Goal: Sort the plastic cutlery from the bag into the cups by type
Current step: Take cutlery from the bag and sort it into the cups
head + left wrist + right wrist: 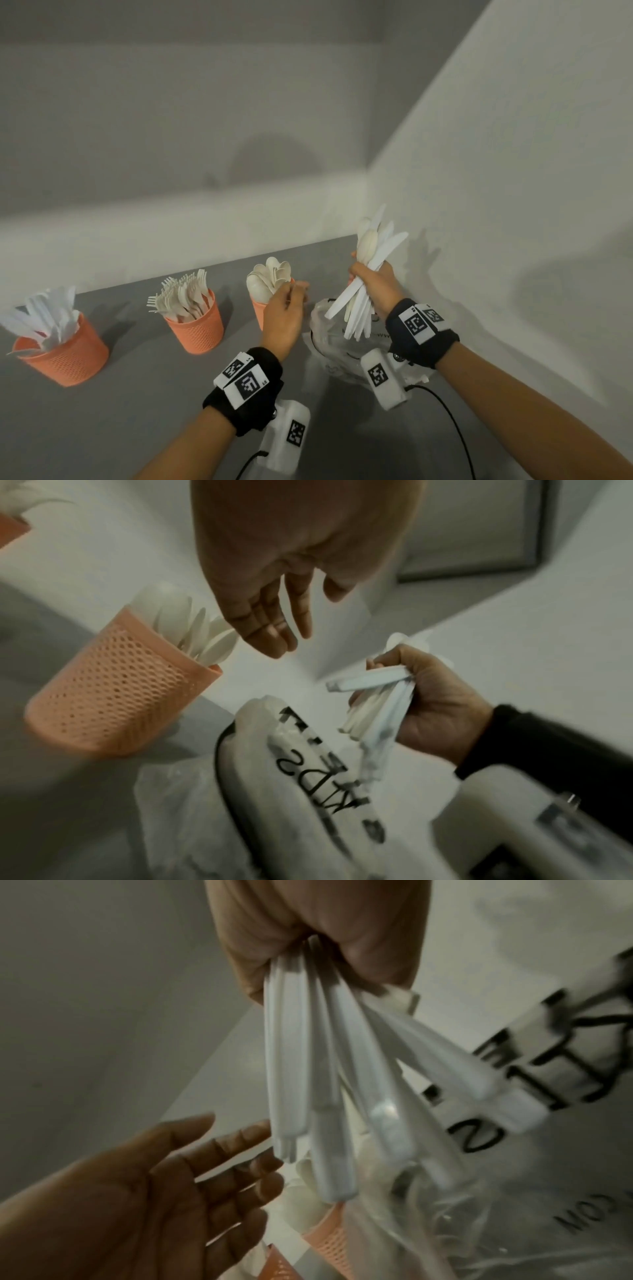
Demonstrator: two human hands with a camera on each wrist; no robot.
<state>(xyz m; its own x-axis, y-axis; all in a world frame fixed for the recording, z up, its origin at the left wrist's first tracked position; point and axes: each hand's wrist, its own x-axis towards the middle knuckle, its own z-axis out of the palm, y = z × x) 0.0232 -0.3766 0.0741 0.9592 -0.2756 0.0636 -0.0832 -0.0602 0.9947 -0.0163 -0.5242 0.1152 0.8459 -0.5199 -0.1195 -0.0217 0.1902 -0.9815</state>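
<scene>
Wrist-worn camera units sit nearest the head view, strapped on black bands behind each hand. Your right hand (375,282) is closed in a fist round a mixed bundle of cutlery (368,270), gripped at mid-length so that knife blades and spoon bowls fan upward and the handles splay downward; this grip keeps every piece exposed for one-at-a-time removal. Your left hand (286,313) holds nothing: the fingers are extended and relaxed, palm turned toward the bundle, close to the handle ends but not touching them in the right wrist view. Judged from this posture, the left hand is positioned to draw the next piece.

Take the spoon cup (258,310) as the landmark. The left hand hovers directly in front of it. The bundle is held to its right, raised above the plastic bag (329,329), which lies crumpled on the table (144,394) just right of the cup. The fork cup (197,325) stands to the left of the spoon cup, and the knife cup (65,353) farther left again. All three cups are already well filled, so sorting appears advanced
</scene>
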